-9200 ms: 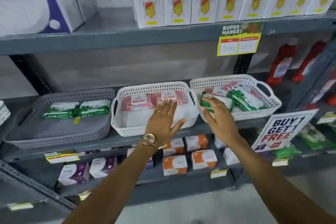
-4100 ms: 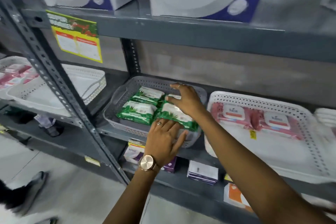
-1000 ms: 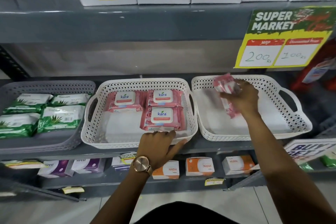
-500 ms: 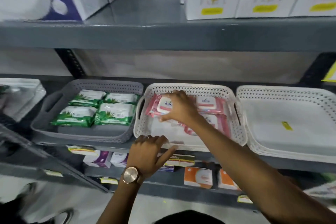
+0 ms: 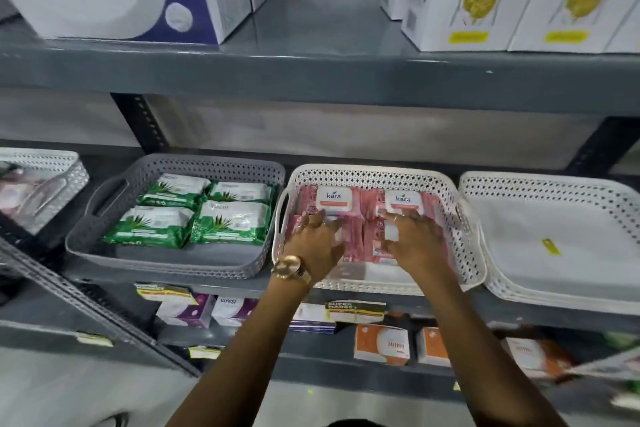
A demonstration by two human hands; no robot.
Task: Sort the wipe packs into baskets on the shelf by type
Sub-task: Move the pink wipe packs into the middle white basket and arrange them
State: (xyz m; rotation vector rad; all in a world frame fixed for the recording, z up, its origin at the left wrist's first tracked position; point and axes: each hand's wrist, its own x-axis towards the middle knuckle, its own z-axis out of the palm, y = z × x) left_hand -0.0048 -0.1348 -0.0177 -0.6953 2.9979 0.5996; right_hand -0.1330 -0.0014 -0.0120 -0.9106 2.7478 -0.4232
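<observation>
Several pink wipe packs [image 5: 334, 199] lie in the middle white basket [image 5: 446, 191] on the shelf. My left hand [image 5: 313, 243] rests flat on the front left pink pack, fingers spread. My right hand [image 5: 417, 241] lies flat on the front right pink pack, which it partly hides. Neither hand grips anything. Several green wipe packs [image 5: 232, 220] fill the grey basket [image 5: 166, 258] to the left. The white basket [image 5: 554, 246] on the right holds no packs, only a small yellow sticker.
Another white basket [image 5: 45, 180] stands at the far left behind a slanted metal post [image 5: 79, 298]. Large white boxes [image 5: 485, 0] stand on the shelf above. Small orange and purple boxes [image 5: 381, 343] sit on the shelf below, with price tags on its edge.
My left hand rose from the shelf edge into the middle basket. My right hand slid from the back left pack to the front right one. Both now press flat on pink packs.
</observation>
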